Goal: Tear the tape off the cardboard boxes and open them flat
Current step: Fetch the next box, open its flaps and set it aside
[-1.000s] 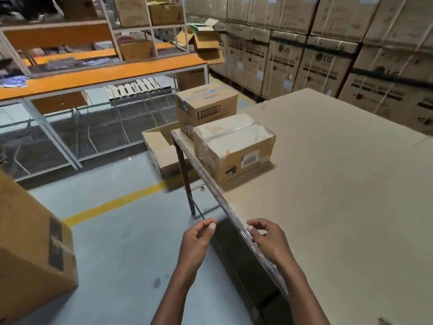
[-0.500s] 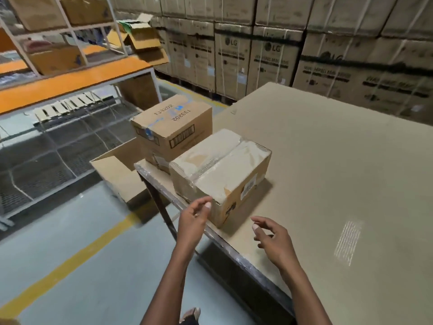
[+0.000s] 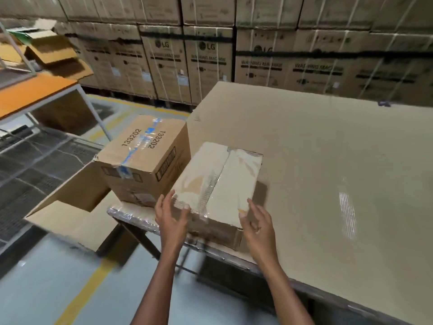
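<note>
A small worn cardboard box with clear tape along its top seam sits near the table's left edge. My left hand touches its near left corner with spread fingers. My right hand touches its near right corner, fingers spread and relaxed. Neither hand is wrapped round the box. Behind it to the left stands a taller brown box marked 133202, sealed with clear and blue tape.
The table is covered with a large cardboard sheet, bare to the right. Flattened cardboard leans on the floor left of the table. Stacked LG cartons line the back. An orange shelf rack stands at left.
The view has closed in on the table. Both hands moved forward from the table edge and now touch the small box's near corners.
</note>
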The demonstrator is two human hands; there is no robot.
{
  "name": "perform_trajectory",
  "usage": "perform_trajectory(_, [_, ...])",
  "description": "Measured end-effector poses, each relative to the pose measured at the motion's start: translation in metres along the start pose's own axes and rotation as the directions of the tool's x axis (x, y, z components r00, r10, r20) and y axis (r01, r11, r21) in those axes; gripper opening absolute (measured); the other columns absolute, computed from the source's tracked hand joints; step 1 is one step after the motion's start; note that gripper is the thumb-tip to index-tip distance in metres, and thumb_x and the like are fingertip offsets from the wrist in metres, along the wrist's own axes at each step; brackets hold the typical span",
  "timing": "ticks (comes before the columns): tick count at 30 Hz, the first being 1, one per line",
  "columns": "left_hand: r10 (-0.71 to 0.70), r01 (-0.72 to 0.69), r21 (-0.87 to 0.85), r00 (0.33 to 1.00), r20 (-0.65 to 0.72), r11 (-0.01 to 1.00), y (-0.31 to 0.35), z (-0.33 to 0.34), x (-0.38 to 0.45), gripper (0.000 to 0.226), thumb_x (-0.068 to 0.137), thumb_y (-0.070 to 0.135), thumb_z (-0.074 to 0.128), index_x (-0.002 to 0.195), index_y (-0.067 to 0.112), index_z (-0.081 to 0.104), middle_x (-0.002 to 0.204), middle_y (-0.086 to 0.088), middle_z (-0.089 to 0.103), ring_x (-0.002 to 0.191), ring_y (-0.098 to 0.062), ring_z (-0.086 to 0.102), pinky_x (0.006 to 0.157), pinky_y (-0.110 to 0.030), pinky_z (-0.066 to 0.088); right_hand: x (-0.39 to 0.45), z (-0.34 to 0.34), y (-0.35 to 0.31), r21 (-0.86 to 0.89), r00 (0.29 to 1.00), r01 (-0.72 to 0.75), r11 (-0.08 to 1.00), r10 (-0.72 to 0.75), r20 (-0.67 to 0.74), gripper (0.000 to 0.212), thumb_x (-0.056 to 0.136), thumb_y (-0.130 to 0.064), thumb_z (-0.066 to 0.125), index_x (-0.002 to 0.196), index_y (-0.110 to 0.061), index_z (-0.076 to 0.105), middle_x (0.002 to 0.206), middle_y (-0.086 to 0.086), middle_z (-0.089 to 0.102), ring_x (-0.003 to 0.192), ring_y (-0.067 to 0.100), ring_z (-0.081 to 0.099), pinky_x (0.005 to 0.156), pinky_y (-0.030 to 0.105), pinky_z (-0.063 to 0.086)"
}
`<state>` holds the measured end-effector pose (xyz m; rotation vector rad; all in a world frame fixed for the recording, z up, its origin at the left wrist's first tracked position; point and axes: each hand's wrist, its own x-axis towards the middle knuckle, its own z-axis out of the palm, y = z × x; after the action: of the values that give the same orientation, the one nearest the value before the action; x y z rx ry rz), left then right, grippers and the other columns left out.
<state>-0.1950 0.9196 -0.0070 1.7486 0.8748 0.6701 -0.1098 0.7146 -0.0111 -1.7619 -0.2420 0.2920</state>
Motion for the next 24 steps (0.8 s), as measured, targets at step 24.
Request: perform_trajectory(24, [-0.377, 0.512, -0.536, 0.859, 0.347, 0.671, -0.014, 0.031, -0.025, 0.064, 0.095, 0.070, 0.048, 0.143, 0.028, 0.059, 0.127, 0.003, 0.071, 0.120, -0.024, 0.062, 0.105, -0.049, 0.049, -0.024, -0.059, 0.043, -0.023, 0.965, -0.173, 0.985, 0.165, -0.206, 0.043, 0.106, -0.023, 0.057, 0.146, -0.038, 0.056, 0.152, -0.010, 0.052, 0.137, 0.009, 0.048, 0.110, 0.027, 0.038])
